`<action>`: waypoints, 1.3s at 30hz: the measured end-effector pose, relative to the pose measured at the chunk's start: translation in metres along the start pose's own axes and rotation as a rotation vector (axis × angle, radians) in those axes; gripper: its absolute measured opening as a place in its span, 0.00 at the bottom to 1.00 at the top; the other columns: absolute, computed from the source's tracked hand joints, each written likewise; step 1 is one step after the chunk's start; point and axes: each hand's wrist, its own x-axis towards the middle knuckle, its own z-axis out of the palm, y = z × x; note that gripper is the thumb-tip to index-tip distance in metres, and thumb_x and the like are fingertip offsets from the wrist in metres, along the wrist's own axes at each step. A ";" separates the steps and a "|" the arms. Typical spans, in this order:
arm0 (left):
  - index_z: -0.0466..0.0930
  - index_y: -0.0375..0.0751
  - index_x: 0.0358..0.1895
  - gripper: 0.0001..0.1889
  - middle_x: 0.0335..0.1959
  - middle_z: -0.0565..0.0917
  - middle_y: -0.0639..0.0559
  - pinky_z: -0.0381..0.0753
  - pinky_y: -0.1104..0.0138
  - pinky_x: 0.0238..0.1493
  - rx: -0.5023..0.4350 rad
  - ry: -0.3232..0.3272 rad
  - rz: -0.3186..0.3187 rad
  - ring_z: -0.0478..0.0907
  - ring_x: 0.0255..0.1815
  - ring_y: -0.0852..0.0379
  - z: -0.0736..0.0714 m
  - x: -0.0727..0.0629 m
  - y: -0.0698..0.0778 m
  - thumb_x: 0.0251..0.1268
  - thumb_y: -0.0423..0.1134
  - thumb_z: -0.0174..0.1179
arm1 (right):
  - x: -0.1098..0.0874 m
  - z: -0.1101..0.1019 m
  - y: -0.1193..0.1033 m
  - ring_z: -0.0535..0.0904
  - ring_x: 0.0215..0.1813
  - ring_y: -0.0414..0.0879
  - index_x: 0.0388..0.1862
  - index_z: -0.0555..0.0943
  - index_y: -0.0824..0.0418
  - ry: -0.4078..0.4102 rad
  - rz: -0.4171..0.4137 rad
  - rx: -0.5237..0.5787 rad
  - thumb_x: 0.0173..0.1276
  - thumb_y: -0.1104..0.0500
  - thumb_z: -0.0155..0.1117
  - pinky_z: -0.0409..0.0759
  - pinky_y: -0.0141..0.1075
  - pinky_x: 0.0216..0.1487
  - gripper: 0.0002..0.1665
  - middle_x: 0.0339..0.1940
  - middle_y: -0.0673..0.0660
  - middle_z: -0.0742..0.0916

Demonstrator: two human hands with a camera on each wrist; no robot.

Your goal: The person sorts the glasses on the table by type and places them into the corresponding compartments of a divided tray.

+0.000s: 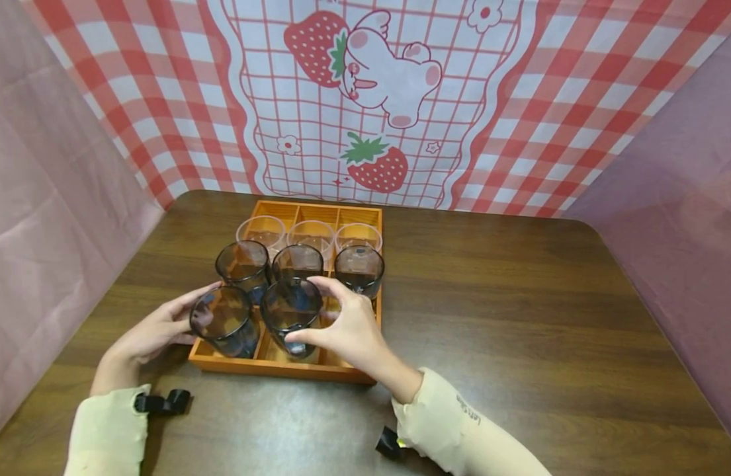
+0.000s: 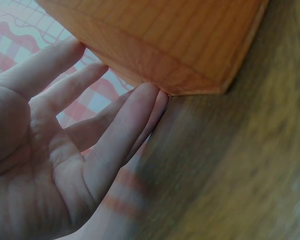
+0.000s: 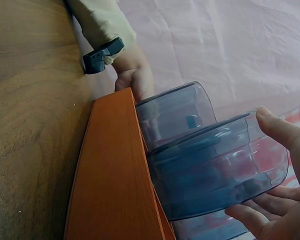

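A dark grey drinking glass (image 1: 292,311) stands in the front middle compartment of a wooden compartment tray (image 1: 282,369). My right hand (image 1: 347,327) holds it near the rim, thumb on the near side and fingers on the far side. In the right wrist view the tray's wall hides the lower end of this glass (image 3: 220,165). My left hand (image 1: 159,327) rests at the tray's left side, and in the left wrist view its extended fingertips touch the wooden wall (image 2: 155,55). Another grey glass (image 1: 222,320) fills the front left compartment, beside my left hand.
Three grey glasses (image 1: 243,264) form the middle row and three clear pink-rimmed glasses (image 1: 310,238) the row behind. The brown tabletop (image 1: 496,317) extends to the right. A red checked cloth (image 1: 192,99) hangs behind the table, with pink cloth (image 1: 49,165) at the left.
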 end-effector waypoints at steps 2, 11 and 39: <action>0.55 0.70 0.74 0.31 0.43 0.78 0.64 0.83 0.66 0.42 -0.002 0.000 -0.003 0.75 0.48 0.71 0.000 0.000 0.000 0.76 0.33 0.45 | -0.001 0.001 0.000 0.81 0.56 0.46 0.61 0.76 0.58 -0.003 -0.004 0.000 0.37 0.57 0.86 0.83 0.28 0.48 0.47 0.55 0.55 0.85; 0.56 0.71 0.74 0.30 0.42 0.78 0.64 0.83 0.66 0.41 0.000 0.001 -0.005 0.75 0.47 0.71 0.000 0.001 0.000 0.76 0.34 0.45 | -0.004 0.004 0.003 0.82 0.53 0.43 0.62 0.75 0.56 -0.045 0.040 -0.039 0.38 0.55 0.85 0.82 0.27 0.48 0.48 0.54 0.52 0.85; 0.57 0.72 0.73 0.30 0.45 0.79 0.66 0.83 0.67 0.43 -0.023 -0.025 0.033 0.76 0.49 0.71 -0.002 0.002 -0.001 0.77 0.33 0.44 | -0.001 -0.022 -0.007 0.76 0.60 0.48 0.66 0.68 0.60 -0.236 0.000 -0.234 0.49 0.51 0.80 0.82 0.34 0.53 0.47 0.59 0.56 0.77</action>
